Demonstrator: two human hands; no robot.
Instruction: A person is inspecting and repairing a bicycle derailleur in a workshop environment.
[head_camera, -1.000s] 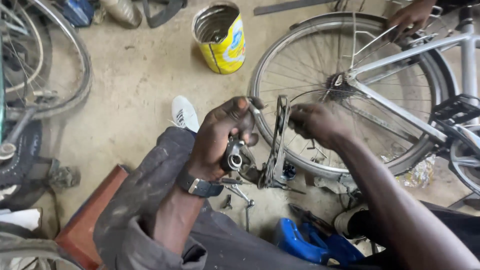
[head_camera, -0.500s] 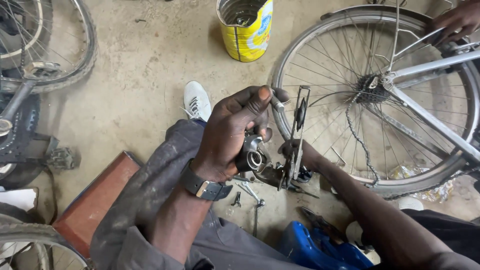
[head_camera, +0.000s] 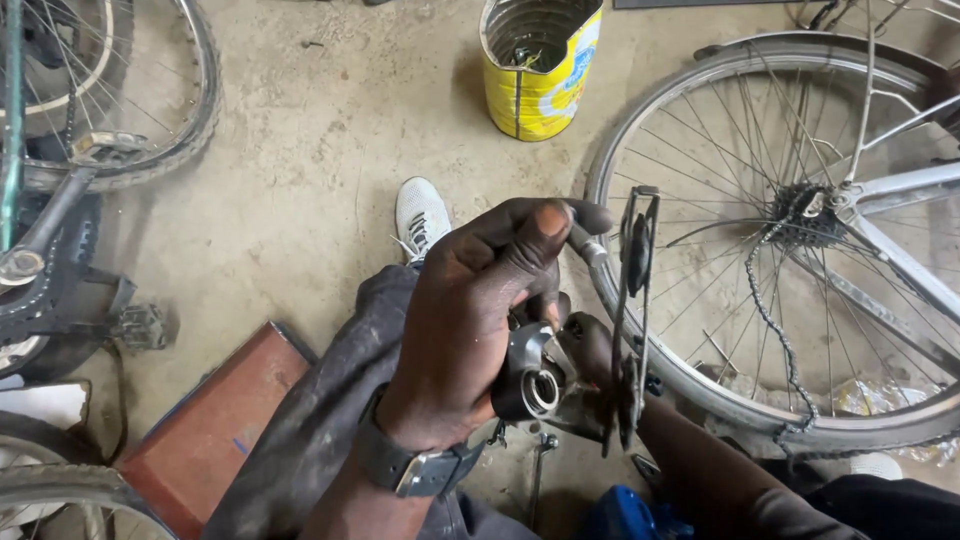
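The left hand (head_camera: 470, 320) is wrapped around a grey metal derailleur (head_camera: 560, 385), fingers curled tight over its body and the thumb stretched along the top toward the cable end. The right hand (head_camera: 600, 350) sits just beyond those fingers, mostly hidden behind the part; its fingertips appear to pinch the derailleur near the cage plates (head_camera: 632, 300), though how firmly they close cannot be told. The part is held in the air above the lap, just in front of the left fingertips, with the cage standing upright. Risks, as a judgement: the cage plates are thin and stand edge-on to the fingers, so a slip could nip skin between plate and pulley; greasy metal could rotate in the grip and drop onto the concrete floor (head_camera: 320, 150), where small fittings would scatter. The slack chain (head_camera: 770, 320) hangs from the sprocket of the rear wheel (head_camera: 790, 230) just to the far side of the right fingers and could snag the cage if the part swings outward. Surroundings: a yellow tin can (head_camera: 540, 75) stands well beyond the fingertips; a white shoe (head_camera: 420, 215) lies just past the left knuckles; a reddish board (head_camera: 215, 430) lies beside the left wrist; another bicycle wheel (head_camera: 130, 100) stands well apart on the left; a blue object (head_camera: 620, 515) lies below the hands.
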